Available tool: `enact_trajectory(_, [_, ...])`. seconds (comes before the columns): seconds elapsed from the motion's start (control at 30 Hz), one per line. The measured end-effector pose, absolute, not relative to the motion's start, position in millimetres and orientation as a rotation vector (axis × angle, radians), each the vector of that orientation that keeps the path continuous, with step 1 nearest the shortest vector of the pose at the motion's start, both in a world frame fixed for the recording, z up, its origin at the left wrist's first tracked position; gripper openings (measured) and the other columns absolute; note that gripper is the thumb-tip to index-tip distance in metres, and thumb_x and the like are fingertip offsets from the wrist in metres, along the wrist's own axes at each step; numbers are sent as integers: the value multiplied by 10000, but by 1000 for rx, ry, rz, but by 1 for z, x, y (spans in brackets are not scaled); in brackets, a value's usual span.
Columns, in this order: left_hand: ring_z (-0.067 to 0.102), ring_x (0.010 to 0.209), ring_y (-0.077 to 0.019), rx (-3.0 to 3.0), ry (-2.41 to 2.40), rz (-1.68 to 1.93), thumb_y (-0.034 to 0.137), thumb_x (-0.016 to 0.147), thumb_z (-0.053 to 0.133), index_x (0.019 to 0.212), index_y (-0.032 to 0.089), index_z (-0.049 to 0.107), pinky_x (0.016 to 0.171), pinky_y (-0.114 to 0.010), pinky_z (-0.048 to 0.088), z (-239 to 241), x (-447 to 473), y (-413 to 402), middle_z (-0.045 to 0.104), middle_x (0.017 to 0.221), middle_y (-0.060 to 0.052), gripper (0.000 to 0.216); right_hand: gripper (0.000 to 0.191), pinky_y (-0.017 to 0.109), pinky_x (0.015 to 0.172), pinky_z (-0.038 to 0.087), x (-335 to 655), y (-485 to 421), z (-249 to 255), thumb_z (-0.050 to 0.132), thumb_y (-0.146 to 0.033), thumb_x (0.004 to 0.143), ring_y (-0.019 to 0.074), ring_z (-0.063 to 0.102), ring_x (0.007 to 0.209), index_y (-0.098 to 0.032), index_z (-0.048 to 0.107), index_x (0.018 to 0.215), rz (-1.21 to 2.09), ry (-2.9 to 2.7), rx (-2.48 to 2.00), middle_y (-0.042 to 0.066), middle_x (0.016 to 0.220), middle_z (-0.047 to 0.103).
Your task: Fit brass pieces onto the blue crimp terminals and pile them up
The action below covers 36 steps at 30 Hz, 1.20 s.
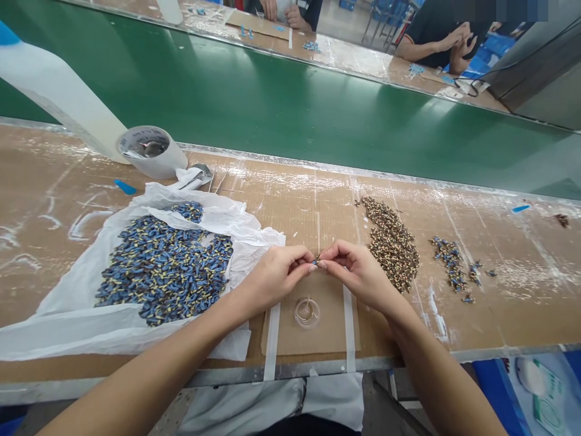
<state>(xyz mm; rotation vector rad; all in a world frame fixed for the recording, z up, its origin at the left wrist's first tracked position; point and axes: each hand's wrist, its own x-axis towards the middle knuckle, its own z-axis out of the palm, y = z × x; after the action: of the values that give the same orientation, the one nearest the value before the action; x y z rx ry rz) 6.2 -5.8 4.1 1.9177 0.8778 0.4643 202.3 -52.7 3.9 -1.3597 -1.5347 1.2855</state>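
My left hand [272,275] and my right hand [358,272] meet over a taped-down cardboard piece [290,339], fingers pinched tip to tip. Between the fingertips a small blue part [315,262] shows, held by my left hand. My right fingertips close on a tiny dark piece touching it; its shape is mostly hidden. Just below stands a small clear round cup [307,313] with a thin stick in it. Left of my hands, blue-and-yellow small parts [167,266] lie heaped on white paper [59,315]. Beside my right hand is a pile of tiny brown-and-beige pieces [393,242].
Farther right lie a loose cluster of blue-and-brown parts [449,263] and a blue sliver [520,208]. A tape roll [152,151] and white bottle [63,91] stand at back left. Beyond the green belt [272,97], two other people work with their hands.
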Motion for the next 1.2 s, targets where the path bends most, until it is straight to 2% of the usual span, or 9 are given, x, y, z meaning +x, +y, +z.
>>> enact_trajectory(0.1, [578,674,-110,1901,831,485,218,890,565,987,176,644,625,-205,402,1,5,-4,654,769,15,133,92,298,734,527,203,-52,3,633,-283,871,158,650,798,-193,613,867,1287,-1497,-1362,37,863,683])
enact_trajectory(0.17, [578,682,-111,1931,823,482,223,899,559,1018,180,644,630,-209,399,0,3,-3,663,797,10,152,95,295,737,529,203,-51,3,638,-280,867,156,651,801,-190,610,859,1258,-1488,-1366,36,859,681])
enact_trajectory(0.27, [534,651,-110,2078,825,464,202,911,532,893,160,651,616,-222,364,-1,3,-3,634,744,9,127,100,291,731,533,203,-51,3,645,-279,864,153,653,792,-186,611,852,1232,-1497,-1363,36,848,680])
enact_trajectory(0.4, [472,607,-111,2230,793,486,173,930,481,713,138,583,592,-235,328,-3,4,-4,546,645,11,243,90,281,720,531,202,-51,4,658,-269,857,145,651,782,-188,618,857,1257,-1485,-1347,34,849,684])
enact_trajectory(0.63, [487,602,-113,2303,748,655,150,921,501,785,136,613,588,-228,336,-3,4,-4,573,669,1,177,119,253,655,536,199,-52,7,697,-283,826,115,631,688,-178,648,852,1425,-1263,-1295,22,792,686])
enact_trajectory(0.77, [487,598,-116,2351,741,663,165,927,497,777,134,598,582,-234,335,-3,4,-5,568,664,-1,184,113,261,683,539,198,-51,5,709,-269,814,126,651,726,-177,654,850,1336,-1308,-1331,27,806,694])
enact_trajectory(0.93, [471,582,-123,2437,695,638,178,940,469,673,141,528,567,-253,314,-7,3,-5,523,620,2,276,85,288,724,538,200,-53,2,681,-260,838,147,665,774,-184,649,854,1191,-1492,-1357,39,844,704])
enact_trajectory(1.07, [476,584,-126,2488,685,632,170,939,459,680,144,535,564,-256,315,-9,1,-4,531,618,4,272,78,291,692,515,200,-55,6,646,-259,865,152,652,748,-182,648,857,1111,-1632,-1399,43,828,704])
enact_trajectory(1.2, [482,582,-127,2550,686,649,143,930,442,710,145,571,555,-256,309,-9,1,-5,556,631,1,255,116,284,652,486,200,-57,10,643,-286,870,152,619,724,-175,630,835,1171,-1637,-1409,46,810,685])
